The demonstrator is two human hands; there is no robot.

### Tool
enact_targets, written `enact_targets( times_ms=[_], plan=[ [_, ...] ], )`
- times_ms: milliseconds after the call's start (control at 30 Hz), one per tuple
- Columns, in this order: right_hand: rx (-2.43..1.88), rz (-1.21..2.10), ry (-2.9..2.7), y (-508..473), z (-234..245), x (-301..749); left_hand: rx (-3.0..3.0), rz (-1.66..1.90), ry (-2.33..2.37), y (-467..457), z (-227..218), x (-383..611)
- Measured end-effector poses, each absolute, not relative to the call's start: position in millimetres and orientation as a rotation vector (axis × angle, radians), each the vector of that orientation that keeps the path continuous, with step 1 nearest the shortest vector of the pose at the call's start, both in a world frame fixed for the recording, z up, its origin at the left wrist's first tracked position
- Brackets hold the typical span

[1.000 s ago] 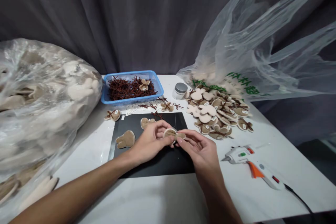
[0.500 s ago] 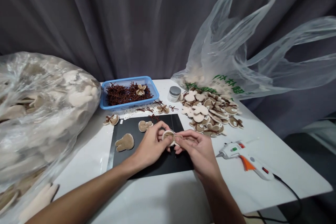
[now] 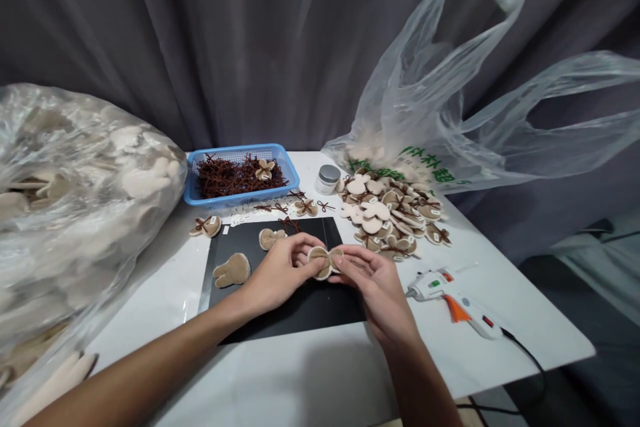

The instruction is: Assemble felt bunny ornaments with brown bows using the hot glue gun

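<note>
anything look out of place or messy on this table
A few brown bows lie loose on the table outside the blue basket, while one beige bunny shape sits inside it among more bows. The glue gun lies on its side, cord trailing off the table. The left hand and right hand pinch a bunny piece normally.

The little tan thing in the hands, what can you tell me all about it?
The tan piece looks soft, like felt or plush. It shows two rounded lobes side by side, a bit like a bow, each with a paler rim and a darker tan middle. It is lifted just over the black mat. The left hand pinches the bigger left lobe and the right hand pinches the smaller right lobe. Nothing else touches it. Its finer details are too small to make out.
</note>
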State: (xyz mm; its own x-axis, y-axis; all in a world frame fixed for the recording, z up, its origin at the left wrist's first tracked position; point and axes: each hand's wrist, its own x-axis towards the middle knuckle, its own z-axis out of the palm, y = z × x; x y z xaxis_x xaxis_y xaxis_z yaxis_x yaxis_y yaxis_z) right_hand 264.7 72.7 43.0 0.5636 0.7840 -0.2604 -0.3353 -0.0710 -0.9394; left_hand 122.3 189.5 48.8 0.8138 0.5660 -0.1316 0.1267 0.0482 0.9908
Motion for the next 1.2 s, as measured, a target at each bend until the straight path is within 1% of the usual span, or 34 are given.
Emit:
enact_targets(
  times_ms=[233,400,500,700,933,1033,1200],
  plan=[
    [-1.375,0.955,-0.459,75.3,43.4,266.5,1.681,0.19,0.512,205.6,60.8,118.2],
    [-1.389,0.932,-0.448,76.6,40.9,270.1,1.899,0.204,0.542,206.1,73.6,121.5],
    [-1.386,0.951,-0.437,78.2,41.1,272.6,1.895,0.216,0.551,205.9,75.7,123.9],
    [-1.392,0.98,-0.446,79.2,40.8,272.9,1.852,0.109,0.461,215.9,72.3,122.4],
    [-1.391,0.954,-0.419,81.3,38.5,271.2,2.124,0.276,0.546,201.5,68.6,122.3],
    [-1.387,0.926,-0.41,81.6,37.4,272.5,2.041,0.291,0.564,198.1,66.2,123.2],
    [-1.376,0.935,-0.411,80.7,35.8,273.5,1.689,0.266,0.577,205.9,65.5,122.9]
  ],
)
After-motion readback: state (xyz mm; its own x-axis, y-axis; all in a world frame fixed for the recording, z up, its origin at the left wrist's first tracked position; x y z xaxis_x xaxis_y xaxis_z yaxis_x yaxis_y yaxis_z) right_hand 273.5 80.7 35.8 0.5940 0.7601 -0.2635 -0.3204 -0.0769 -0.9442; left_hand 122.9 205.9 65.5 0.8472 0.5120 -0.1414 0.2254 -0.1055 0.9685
